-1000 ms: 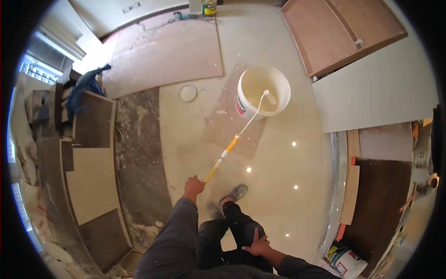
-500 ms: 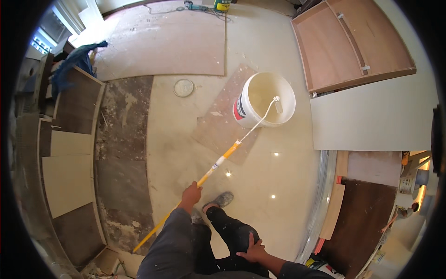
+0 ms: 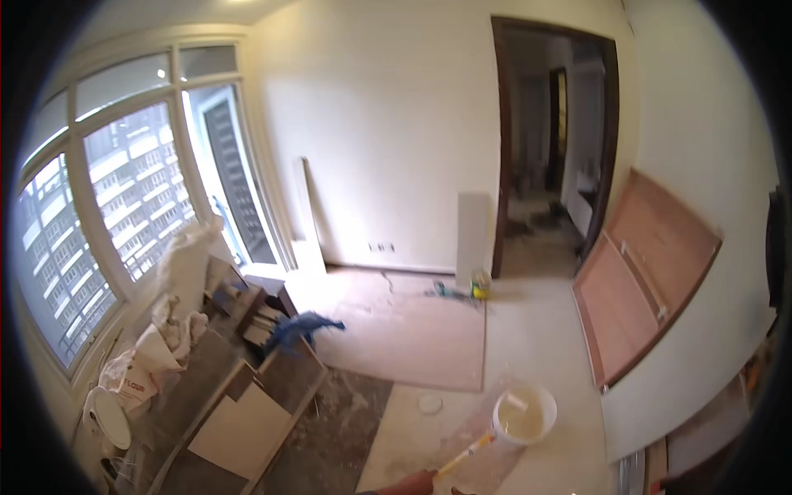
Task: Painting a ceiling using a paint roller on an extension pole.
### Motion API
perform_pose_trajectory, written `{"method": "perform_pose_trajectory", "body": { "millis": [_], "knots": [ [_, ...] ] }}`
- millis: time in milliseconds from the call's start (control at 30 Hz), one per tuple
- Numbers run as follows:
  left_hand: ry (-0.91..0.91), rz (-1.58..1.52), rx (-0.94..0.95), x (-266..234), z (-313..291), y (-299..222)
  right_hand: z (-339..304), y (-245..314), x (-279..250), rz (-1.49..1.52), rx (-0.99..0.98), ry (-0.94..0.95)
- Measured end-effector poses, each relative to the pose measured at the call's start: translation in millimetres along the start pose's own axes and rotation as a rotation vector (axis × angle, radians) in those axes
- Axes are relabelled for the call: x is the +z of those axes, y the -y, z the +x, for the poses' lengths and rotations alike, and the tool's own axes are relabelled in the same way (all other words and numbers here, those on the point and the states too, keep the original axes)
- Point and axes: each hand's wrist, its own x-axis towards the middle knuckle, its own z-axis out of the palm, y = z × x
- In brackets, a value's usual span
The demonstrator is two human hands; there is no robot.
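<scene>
Left hand (image 3: 418, 483) is gripping the pole (image 3: 464, 456) — roller (image 3: 517, 402) sitting in the bucket (image 3: 551, 414)! Right hand (image 3: 461, 492) is barely showing — can't tell its grip.

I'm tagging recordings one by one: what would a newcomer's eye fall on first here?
Likely the bright windows across the upper left. Next, the dark door frame at upper right, standing out against the pale wall. Low down, right of centre, the white bucket draws the eye, a roller at its mouth and a yellow pole running to the left grip.
</scene>
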Motion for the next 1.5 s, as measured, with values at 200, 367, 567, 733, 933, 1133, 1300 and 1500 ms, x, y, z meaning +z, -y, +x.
{"method": "perform_pose_trajectory", "body": {
  "millis": [200,367,567,733,933,1133,1300,1500],
  "knots": [
    [-0.065,0.226,0.248,-64,-23,-41,20,101,15,-0.424,-0.705,0.051],
    [0.024,0.380,0.110,-124,-76,15,58,127,16,-0.631,-1.087,0.018],
    [0.033,0.290,-0.045,-231,-262,124,65,127,24,-0.456,-0.913,-0.036],
    [-0.213,0.857,-0.647,-353,-431,97,8,148,55,0.326,-0.853,0.075],
    [-0.468,0.851,-0.800,-343,-457,33,136,219,76,0.780,-0.216,-0.118],
    [-0.322,0.821,-0.724,-385,-422,-39,154,219,38,1.012,-0.094,-0.200],
    [-0.641,1.124,-0.506,-392,-356,-78,176,241,3,1.162,-0.154,-0.163],
    [-0.424,1.058,-0.424,-407,-241,-161,180,283,-28,1.209,-0.104,-0.214]
  ]
}}
